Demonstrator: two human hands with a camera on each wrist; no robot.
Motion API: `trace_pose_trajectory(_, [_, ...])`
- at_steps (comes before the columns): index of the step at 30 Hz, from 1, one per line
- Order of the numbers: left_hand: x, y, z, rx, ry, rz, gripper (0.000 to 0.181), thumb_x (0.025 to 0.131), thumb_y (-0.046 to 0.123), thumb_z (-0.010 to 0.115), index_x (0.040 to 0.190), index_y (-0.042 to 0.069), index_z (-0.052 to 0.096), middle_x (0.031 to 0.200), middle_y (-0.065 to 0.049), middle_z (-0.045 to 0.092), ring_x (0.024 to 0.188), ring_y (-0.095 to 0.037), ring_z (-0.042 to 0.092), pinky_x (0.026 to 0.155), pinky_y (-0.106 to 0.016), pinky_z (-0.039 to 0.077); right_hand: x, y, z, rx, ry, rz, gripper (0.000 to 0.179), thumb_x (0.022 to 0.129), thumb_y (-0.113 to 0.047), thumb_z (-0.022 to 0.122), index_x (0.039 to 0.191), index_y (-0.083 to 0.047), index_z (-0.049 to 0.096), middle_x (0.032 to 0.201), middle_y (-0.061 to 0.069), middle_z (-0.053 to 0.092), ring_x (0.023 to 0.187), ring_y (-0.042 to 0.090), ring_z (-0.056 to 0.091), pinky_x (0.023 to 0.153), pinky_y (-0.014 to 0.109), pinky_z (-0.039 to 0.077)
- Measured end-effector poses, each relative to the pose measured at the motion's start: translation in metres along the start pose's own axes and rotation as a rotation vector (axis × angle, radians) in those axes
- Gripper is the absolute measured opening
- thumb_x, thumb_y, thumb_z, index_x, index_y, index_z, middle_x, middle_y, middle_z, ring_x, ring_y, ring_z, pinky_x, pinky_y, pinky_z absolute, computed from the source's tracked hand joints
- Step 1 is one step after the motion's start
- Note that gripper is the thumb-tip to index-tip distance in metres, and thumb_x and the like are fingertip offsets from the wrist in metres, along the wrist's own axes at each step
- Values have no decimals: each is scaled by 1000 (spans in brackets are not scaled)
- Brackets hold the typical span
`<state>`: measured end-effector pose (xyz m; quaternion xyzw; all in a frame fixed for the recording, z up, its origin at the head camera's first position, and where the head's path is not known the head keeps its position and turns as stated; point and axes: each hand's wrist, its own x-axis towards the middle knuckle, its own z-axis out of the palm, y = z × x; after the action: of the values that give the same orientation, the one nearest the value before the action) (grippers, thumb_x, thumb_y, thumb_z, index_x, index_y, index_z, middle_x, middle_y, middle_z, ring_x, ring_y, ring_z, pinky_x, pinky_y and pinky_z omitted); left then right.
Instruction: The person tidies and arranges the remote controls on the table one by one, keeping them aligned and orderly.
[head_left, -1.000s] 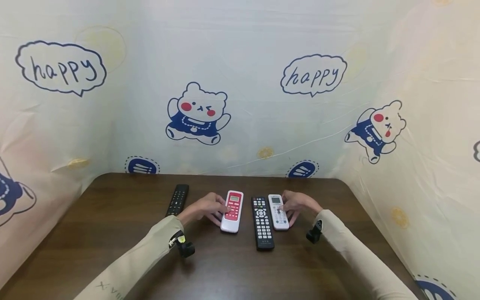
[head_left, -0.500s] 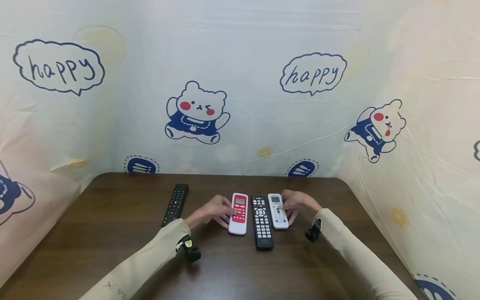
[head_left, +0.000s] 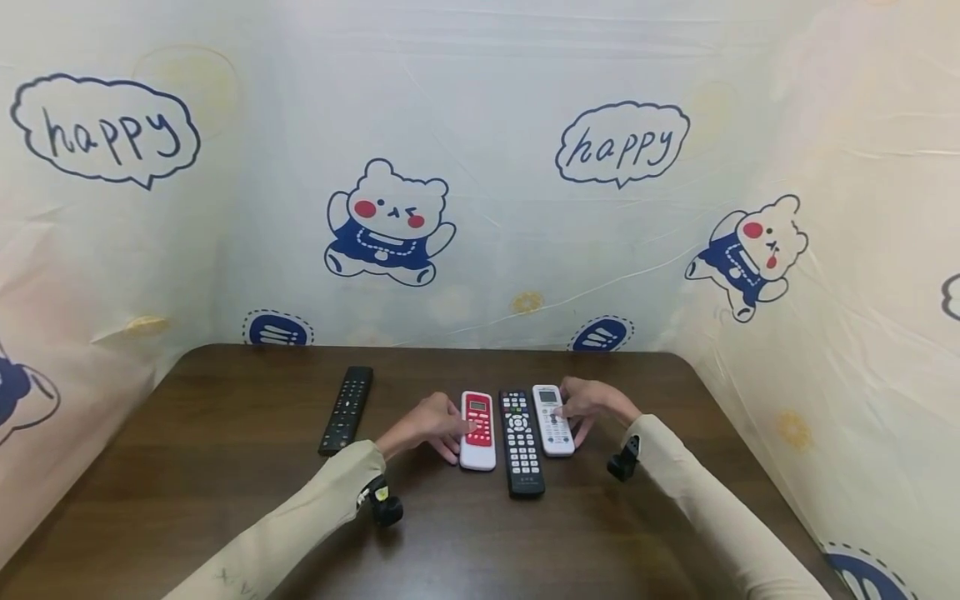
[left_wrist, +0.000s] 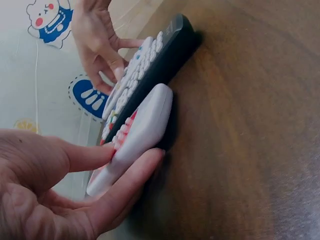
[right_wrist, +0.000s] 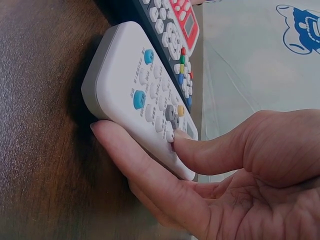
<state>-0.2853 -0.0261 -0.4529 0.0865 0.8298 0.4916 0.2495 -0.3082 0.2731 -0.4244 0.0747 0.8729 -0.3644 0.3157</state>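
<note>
On table [head_left: 487, 546] | pinching red remote [head_left: 481, 435], left hand [head_left: 437, 422] | pinching white remote [head_left: 552, 428], right hand [head_left: 597, 402] | may bump black remote [head_left: 521, 443] between if slid inward

Red remote [right_wrist: 184, 21] cut off, right-wrist view

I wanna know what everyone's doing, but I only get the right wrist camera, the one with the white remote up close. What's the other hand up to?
Observer: In the head view, the left hand pinches the red-and-white remote between thumb and fingers.

Operator: Cool! Are there any remotes I can't see at all?

Observer: Yes, one: a second black remote, lying well to the left of the red-and-white one.

Operator: Can you read any big words anywhere?

Observer: Yes, "happy" is printed inside two speech bubbles on the backdrop.
</note>
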Motion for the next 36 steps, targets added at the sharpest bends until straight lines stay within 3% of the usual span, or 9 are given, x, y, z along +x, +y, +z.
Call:
trace_pose_trajectory(6, [-5, -1, 9, 29, 62, 3, 35, 97, 10, 75, 119, -10, 57, 86, -17, 69, 63, -23, 73, 56, -35, 64, 2, 1, 1, 4, -12, 5, 52, 104, -8, 65, 146, 2, 37, 115, 25, 56, 100, 36, 69, 72, 40, 67])
trace_pose_trajectory(13, [-3, 0, 12, 11, 119, -3, 45, 96, 10, 77, 128, -11, 51, 85, -19, 66, 63, -25, 72, 54, -35, 63, 2, 1, -2, 19, -4, 11, 50, 104, -8, 64, 145, 1, 37, 116, 25, 56, 100, 36, 69, 74, 40, 67])
trace_pose_trajectory(21, [-1, -3, 8, -60, 122, -29, 53, 95, 5, 76, 138, -11, 50, 90, -20, 69, 76, -25, 73, 56, -35, 64, 4, 3, -1, 12, -21, 0, 51, 104, -9, 64, 145, 1, 36, 114, 25, 58, 98, 35, 70, 73, 40, 67])
trace_pose_trajectory(27, [3, -4, 8, -86, 110, 23, 51, 94, -2, 74, 136, -15, 50, 88, -20, 71, 74, -25, 71, 57, -36, 65, 2, 2, -3, -15, -16, -24, 49, 105, -9, 63, 145, 3, 36, 113, 24, 57, 95, 34, 70, 71, 40, 67])
trace_pose_trajectory(36, [1, 1, 6, -48, 94, 38, 52, 93, -2, 75, 137, -14, 49, 90, -19, 71, 75, -26, 72, 57, -35, 64, 2, 4, -2, 6, -14, -27, 47, 105, -9, 63, 143, 3, 38, 112, 25, 57, 97, 35, 69, 72, 40, 67])
